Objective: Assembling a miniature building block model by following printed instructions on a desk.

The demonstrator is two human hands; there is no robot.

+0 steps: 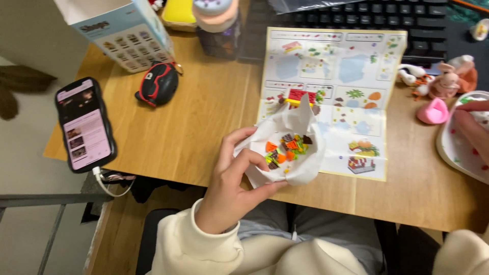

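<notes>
My left hand (pixel 232 175) cups a crumpled white tissue (pixel 300 130) just above the near edge of the wooden desk (pixel 198 112). In the tissue lie several tiny building pieces (pixel 286 148), orange, green, yellow and dark brown. My right hand (pixel 472 127) is at the right edge of the view, fingers on the rim of a white dotted plate (pixel 456 153). Behind the tissue an unfolded picture instruction sheet (pixel 351 76) lies flat on the desk.
A phone (pixel 84 125) with a lit screen and a charging cable sits at the desk's left edge. A red-and-black round gadget (pixel 159 84), a tilted box (pixel 119 30), a black keyboard (pixel 387 18) and pink toy figures (pixel 445 84) stand further back.
</notes>
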